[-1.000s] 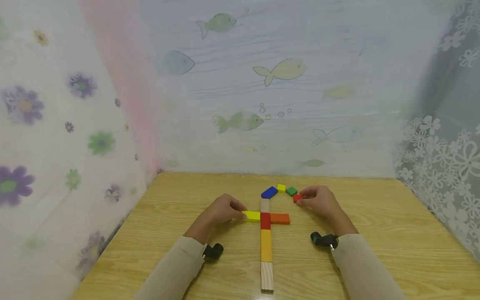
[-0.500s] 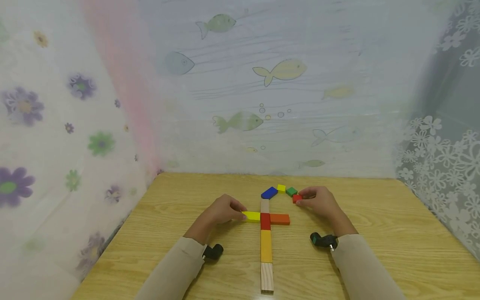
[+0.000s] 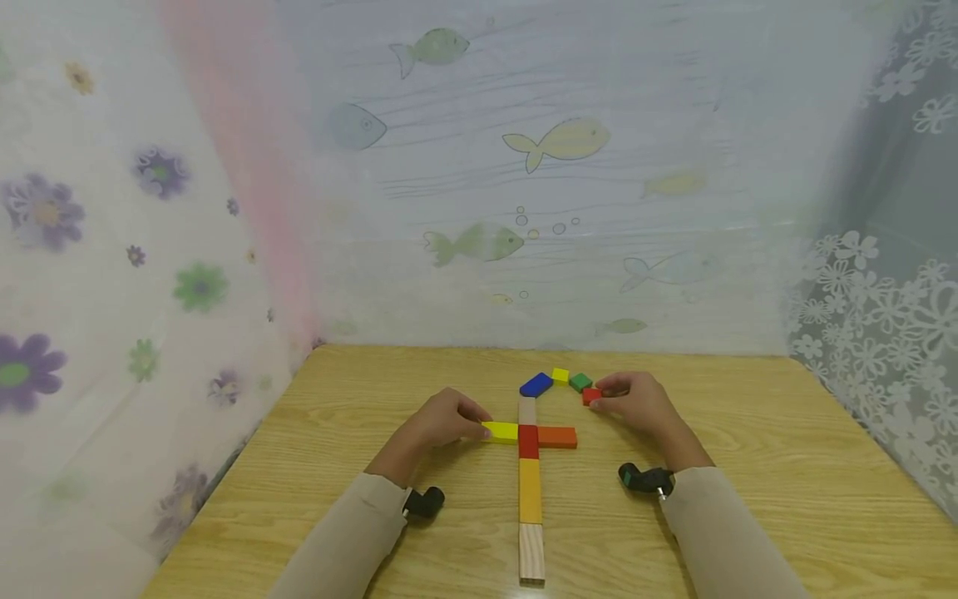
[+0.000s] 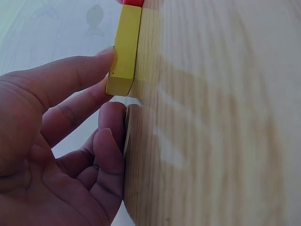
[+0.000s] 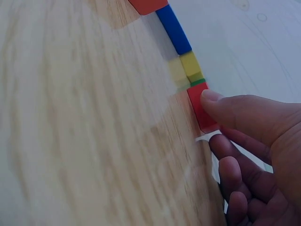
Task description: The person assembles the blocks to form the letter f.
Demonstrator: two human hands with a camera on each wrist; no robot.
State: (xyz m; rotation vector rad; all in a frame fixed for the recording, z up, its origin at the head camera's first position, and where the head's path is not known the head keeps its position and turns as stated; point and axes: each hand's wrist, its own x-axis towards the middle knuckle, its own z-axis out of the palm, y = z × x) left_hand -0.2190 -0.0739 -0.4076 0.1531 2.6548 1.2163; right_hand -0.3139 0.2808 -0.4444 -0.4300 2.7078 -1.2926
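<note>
My left hand [image 3: 446,416] pinches the outer end of a yellow block [image 3: 500,433], whose inner end meets a red block [image 3: 528,442] in a column. In the left wrist view the thumb lies along one side of that yellow block [image 4: 126,52]. Farther right, my right hand [image 3: 636,401] pinches a small red block [image 3: 590,398] between thumb and fingers. This red block [image 5: 200,106] sits at the end of a curved row, beside a green block [image 3: 580,383]. A small yellow block [image 3: 560,377] and a blue block [image 3: 536,385] continue the curve.
An orange block [image 3: 557,438] extends right from the column. Below the column's red block lie an orange-yellow block [image 3: 530,491] and a plain wood block [image 3: 531,553]; a pale block [image 3: 527,410] lies above. The wooden table [image 3: 314,466] ends at a fish-printed curtain [image 3: 464,166].
The small red block has shifted very slightly left with my right hand. My left hand keeps its pinch on the yellow block, and the other blocks stay in place.
</note>
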